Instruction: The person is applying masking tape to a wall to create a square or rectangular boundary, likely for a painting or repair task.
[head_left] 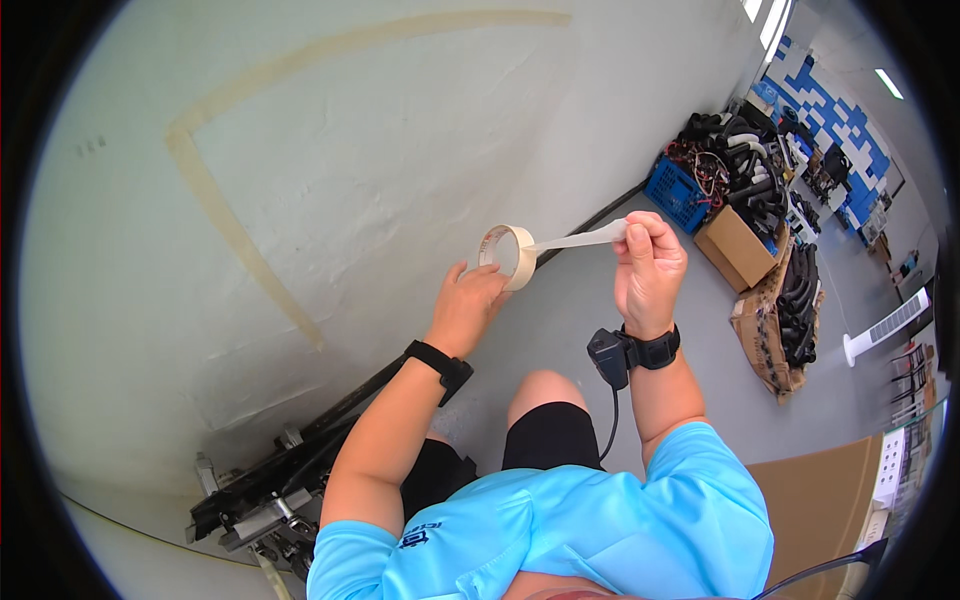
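Note:
My left hand (470, 305) is closed around the lower side of a roll of cream masking tape (520, 262), held in front of the wall. A loose strip of tape (580, 238) runs from the roll to the right. Its free end is pinched between the thumb and fingers of my right hand (650, 265). The strip is stretched out and looks twisted or narrowed near the roll. On the pale wall (400, 180), two lengths of tape (240, 235) are stuck, meeting at a corner on the upper left.
Dark metal equipment (270, 500) stands low along the wall at left. Across the grey floor on the right are a blue crate (678, 195), a cardboard box (738, 248), a carton of black tubes (795, 310) and a white tower fan (888, 328). A brown board (825, 490) is at lower right.

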